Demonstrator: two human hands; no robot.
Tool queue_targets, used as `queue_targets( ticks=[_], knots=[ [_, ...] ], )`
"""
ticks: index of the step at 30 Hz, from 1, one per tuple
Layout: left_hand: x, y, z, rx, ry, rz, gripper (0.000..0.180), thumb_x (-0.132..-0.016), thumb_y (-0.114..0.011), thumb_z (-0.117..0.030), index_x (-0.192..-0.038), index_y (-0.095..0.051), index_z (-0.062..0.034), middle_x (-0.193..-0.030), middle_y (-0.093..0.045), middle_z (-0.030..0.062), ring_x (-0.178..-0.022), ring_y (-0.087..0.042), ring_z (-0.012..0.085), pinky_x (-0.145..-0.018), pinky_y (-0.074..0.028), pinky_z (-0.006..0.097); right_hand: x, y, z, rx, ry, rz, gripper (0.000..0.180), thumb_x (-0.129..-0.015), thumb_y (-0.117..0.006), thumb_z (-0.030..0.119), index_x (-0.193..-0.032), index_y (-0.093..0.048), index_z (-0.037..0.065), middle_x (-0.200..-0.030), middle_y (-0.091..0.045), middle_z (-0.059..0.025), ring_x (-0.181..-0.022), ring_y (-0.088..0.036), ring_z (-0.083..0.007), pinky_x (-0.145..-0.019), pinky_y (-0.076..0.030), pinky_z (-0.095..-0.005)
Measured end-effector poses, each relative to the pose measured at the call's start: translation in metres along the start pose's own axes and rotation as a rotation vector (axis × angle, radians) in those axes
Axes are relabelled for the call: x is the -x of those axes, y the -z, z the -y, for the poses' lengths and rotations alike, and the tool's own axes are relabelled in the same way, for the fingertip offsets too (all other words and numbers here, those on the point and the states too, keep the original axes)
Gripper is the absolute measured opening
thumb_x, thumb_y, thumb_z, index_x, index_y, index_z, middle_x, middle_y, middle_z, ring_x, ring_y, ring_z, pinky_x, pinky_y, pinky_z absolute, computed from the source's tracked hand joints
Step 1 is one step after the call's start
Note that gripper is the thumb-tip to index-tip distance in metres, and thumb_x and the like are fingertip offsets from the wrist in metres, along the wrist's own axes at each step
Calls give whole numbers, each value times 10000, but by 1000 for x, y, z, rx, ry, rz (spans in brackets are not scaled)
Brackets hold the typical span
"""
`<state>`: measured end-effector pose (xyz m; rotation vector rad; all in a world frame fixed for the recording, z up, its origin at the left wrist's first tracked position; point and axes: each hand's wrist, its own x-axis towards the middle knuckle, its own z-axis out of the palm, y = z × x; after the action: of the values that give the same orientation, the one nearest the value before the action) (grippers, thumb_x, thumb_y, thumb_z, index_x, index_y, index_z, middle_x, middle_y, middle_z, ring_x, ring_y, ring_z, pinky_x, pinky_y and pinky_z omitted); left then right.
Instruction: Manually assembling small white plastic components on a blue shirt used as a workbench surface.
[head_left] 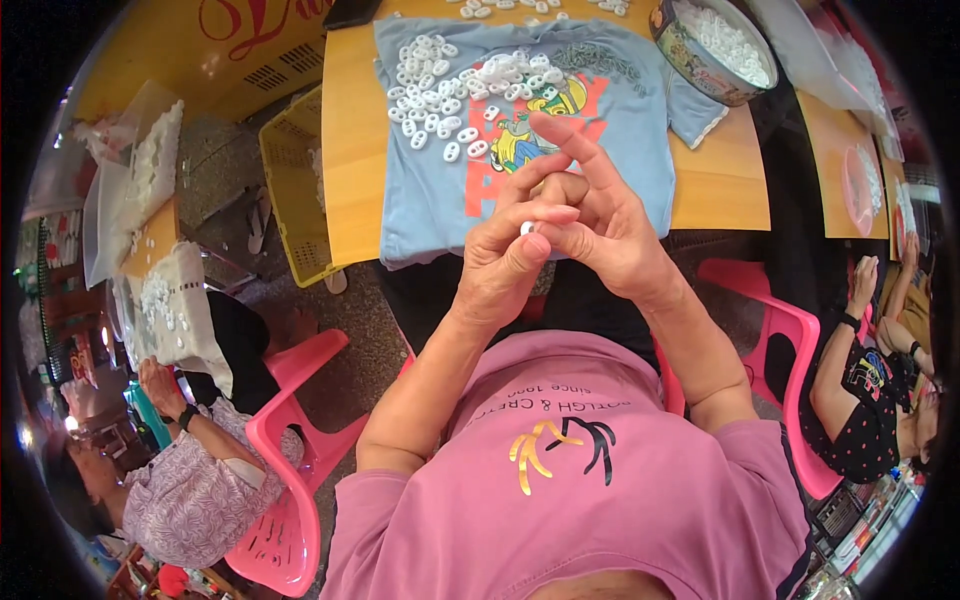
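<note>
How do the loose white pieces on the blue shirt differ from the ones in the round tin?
The white pieces on the blue shirt lie spread flat in a loose scatter; those in the round tin are heaped together behind its wall. The shirt's pieces lie left of the tin. Both lots are small and white.

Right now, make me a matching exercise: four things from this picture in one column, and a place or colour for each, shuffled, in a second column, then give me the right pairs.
Things:
1. small white piece
2. round tin
3. yellow basket
4. loose white pieces

Places:
A. on the floor, left of the wooden table
B. pinched between the fingertips of the left hand and right hand
C. spread on the light blue T-shirt
D. at the table's far right corner, filled with white pieces

Pairs: 1-B, 2-D, 3-A, 4-C
</note>
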<state>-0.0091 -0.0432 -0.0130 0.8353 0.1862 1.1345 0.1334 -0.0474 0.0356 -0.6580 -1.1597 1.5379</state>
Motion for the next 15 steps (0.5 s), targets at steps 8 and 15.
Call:
queue_targets(
  ticks=[8, 15],
  knots=[
    [-1, 27, -36, -416, 0, -264, 316, -954, -600, -135, -1243, -602, -7, -1215, -585, 93, -1086, -581, 169, -969, -440, 319, -21, 19, 1, 362, -203, -47, 528, -946, -621, 106, -1438, -437, 45, -917, -637, -16, -764, -556, -62, -680, -469, -242],
    [-2, 122, -133, -933, -126, -759, 448, -914, -690, -119, -1300, -546, 55, -987, -585, 2, -872, -556, 78, -793, -461, 206, -74, 57, -47, 1232, 261, -166, 145, -889, -652, 133, -998, -719, 64, -858, -648, -88, -729, -634, -216, -633, -494, -340]
  ],
)
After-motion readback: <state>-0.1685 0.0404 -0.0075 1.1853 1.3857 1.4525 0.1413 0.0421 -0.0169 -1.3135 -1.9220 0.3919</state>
